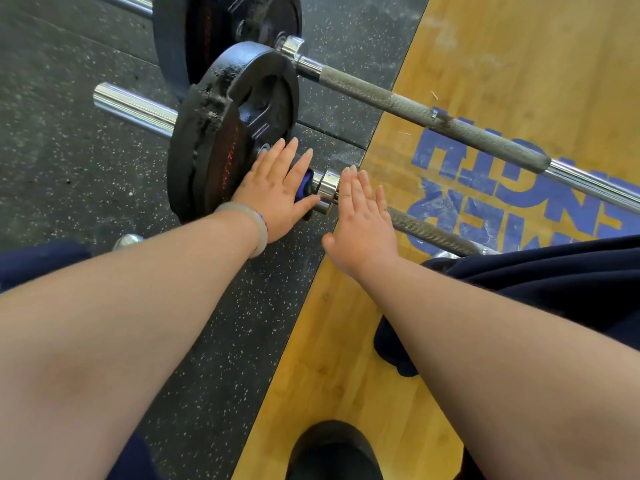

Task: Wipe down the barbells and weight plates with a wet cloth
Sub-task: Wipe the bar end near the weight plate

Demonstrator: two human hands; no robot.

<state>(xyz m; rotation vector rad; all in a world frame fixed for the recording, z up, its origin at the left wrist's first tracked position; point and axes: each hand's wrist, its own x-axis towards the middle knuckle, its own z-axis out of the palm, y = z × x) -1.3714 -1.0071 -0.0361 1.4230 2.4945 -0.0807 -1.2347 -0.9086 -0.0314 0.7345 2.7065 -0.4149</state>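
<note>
A: From the head camera, your left hand [273, 194] lies flat against the near weight plate [221, 133], low on the face that looks toward the shaft, fingers straight and reaching up to the hub. Under it you press a blue cloth [305, 187] against the bar; nothing curls round the cloth. A pale bracelet [247, 230] sits on that wrist.

B: Your right hand [363, 223] is released as well, palm down, fingers straight and together, just beside the chrome collar [328, 192] of the near barbell [429, 233]. Whether your fingertips touch the collar I cannot tell.

A: That barbell runs from the speckled black rubber floor [69, 150] across onto the wooden platform [339, 341]. Its plate stands upright on the rubber and its bare sleeve [135, 109] sticks out to your left.

B: Beyond it you have a second barbell [450, 123], roughly parallel, with its own black plate [194, 32] standing behind the first one. Blue lettering [485, 168] marks the wood under both shafts. Your dark shoe [332, 452] stands on the platform at the bottom edge, and dark blue clothing [571, 278] shows beside your right arm.
</note>
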